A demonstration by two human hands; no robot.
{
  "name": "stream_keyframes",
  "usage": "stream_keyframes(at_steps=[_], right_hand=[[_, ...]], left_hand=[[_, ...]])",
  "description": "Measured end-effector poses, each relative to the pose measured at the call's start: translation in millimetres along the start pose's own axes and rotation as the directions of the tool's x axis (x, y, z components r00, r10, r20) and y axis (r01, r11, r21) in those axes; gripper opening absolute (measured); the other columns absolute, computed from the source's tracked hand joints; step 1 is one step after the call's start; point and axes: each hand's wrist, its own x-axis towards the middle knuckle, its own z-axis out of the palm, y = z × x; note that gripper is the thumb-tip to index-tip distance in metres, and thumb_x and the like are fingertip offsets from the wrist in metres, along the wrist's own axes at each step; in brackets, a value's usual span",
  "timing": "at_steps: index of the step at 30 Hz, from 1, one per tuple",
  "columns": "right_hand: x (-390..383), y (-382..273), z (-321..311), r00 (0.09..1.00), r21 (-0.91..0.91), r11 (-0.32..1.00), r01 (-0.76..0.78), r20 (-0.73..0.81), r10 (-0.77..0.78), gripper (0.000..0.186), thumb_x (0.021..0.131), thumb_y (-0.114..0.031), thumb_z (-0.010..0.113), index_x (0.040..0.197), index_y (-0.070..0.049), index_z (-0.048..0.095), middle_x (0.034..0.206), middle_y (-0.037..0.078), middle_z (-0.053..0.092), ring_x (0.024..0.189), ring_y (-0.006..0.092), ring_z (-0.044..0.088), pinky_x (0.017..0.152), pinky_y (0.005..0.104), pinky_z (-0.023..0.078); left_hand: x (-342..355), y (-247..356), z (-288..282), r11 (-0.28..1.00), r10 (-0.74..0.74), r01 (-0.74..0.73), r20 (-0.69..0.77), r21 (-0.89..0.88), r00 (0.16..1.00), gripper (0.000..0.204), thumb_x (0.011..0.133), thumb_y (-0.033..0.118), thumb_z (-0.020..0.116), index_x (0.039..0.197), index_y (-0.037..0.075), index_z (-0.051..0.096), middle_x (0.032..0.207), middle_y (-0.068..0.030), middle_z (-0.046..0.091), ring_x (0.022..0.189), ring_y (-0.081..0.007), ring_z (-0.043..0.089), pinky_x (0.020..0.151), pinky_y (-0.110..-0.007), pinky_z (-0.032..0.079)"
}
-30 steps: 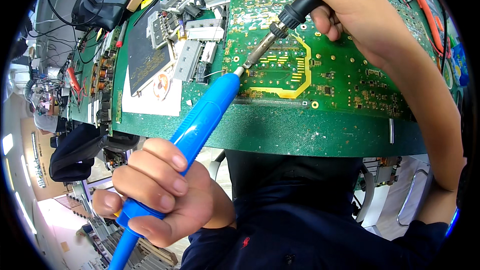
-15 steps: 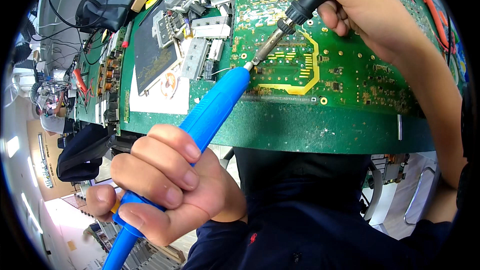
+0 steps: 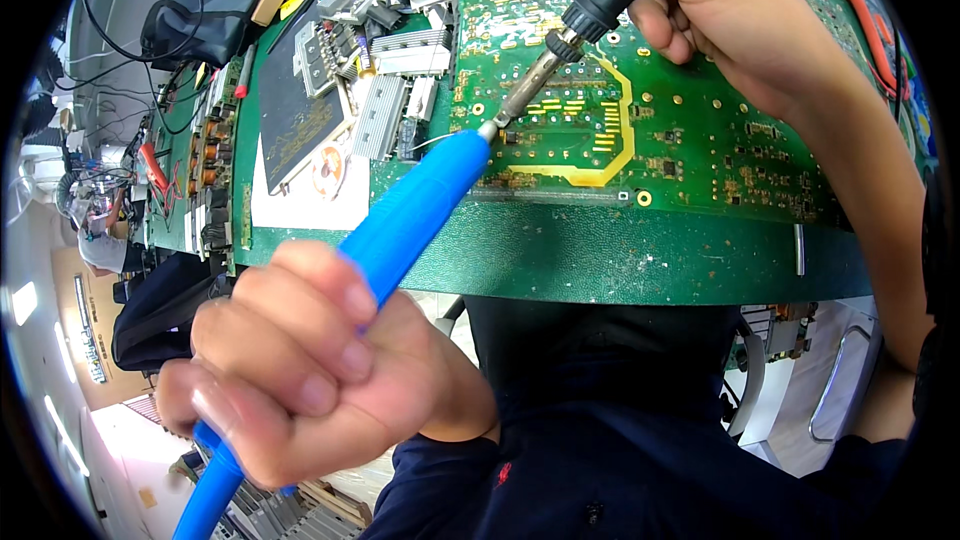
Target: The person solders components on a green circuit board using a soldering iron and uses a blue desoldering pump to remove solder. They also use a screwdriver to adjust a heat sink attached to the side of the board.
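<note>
My left hand [image 3: 310, 365] is wrapped round a long blue solder sucker [image 3: 425, 190], which slants up to the right. Its pale nozzle meets the metal tip of a soldering iron [image 3: 530, 85] over the left part of a large green circuit board [image 3: 690, 165]. The iron's black handle is gripped by my right hand [image 3: 710, 15] from the upper right, fingers curled under it. The two tips are so close that I cannot tell whether they touch each other or the board. A thin wire end sticks out left of the nozzle.
Silver heat sinks [image 3: 382, 115], a dark flat panel [image 3: 300, 120] and white paper [image 3: 285, 205] lie left of the board. Red leads [image 3: 865, 30] run along the right. A small metal rod [image 3: 799, 250] lies near the green table's front edge [image 3: 600, 275]. A person [image 3: 105, 245] sits far left.
My left hand has slid slightly left and back along the solder sucker, and a yellow part near my thumb no longer shows. Iron and nozzle remain together; the whole view has shifted slightly.
</note>
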Motion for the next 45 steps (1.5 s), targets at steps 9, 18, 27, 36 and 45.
stream_keyframes(at_steps=[9,18,27,36,45], right_hand=[[-0.6,-4.5,1.5,0.999,-0.088,0.995,-0.037,-0.041,0.034,0.031,0.089,-0.025,0.058,0.074,0.002,0.062,0.062,0.008,0.061,0.053,0.0127,0.056,0.05,0.0244,0.045],[13.8,29.0,-0.2,0.969,-0.062,0.968,0.244,-0.019,-0.246,0.032,0.09,-0.035,0.061,0.074,-0.007,0.059,0.053,-0.001,0.051,0.047,0.0054,0.049,0.045,0.0185,0.037],[-1.2,-15.6,0.7,0.999,-0.074,0.997,0.021,0.05,-0.017,0.031,0.094,-0.021,0.057,0.074,0.001,0.064,0.057,0.008,0.06,0.05,0.0133,0.056,0.049,0.0259,0.045],[19.6,27.0,-5.3,0.951,-0.171,0.936,0.308,0.05,-0.304,0.036,0.093,-0.035,0.055,0.083,-0.001,0.064,0.051,0.0,0.047,0.042,0.0063,0.045,0.042,0.0199,0.033],[15.2,32.9,-21.2,0.969,0.092,0.969,0.231,-0.106,-0.221,0.041,0.098,-0.037,0.048,0.096,0.0,0.065,0.051,-0.004,0.039,0.045,0.0031,0.034,0.046,0.0204,0.027]], left_hand=[[-4.7,-0.5,-3.9,1.0,0.001,0.0,-0.039,0.011,0.999,0.027,0.094,0.013,0.046,0.069,0.016,0.035,0.056,0.0059,0.032,0.046,-0.0051,0.031,0.051,-0.025,0.031],[-29.0,1.9,-47.5,0.94,-0.008,-0.026,0.099,0.34,0.995,0.048,0.093,0.021,0.063,0.127,0.012,0.031,0.093,-0.0114,0.059,0.095,-0.0332,0.066,0.087,-0.048,0.053],[-13.0,26.0,-100.2,0.936,0.22,-0.074,-0.408,0.345,0.886,0.039,0.099,0.04,0.048,0.113,0.006,0.059,0.125,-0.0159,0.058,0.125,-0.0337,0.052,0.107,-0.051,0.043],[-28.0,2.1,-118.6,0.958,0.093,0.015,-0.357,0.288,0.93,0.039,0.101,0.04,0.043,0.122,0.008,0.053,0.128,-0.0172,0.057,0.128,-0.0371,0.048,0.105,-0.051,0.045],[-21.5,-6.4,-127.9,0.939,0.118,0.034,-0.416,0.341,0.902,0.04,0.1,0.042,0.044,0.118,0.008,0.056,0.123,-0.0169,0.06,0.125,-0.0371,0.051,0.104,-0.051,0.045]])
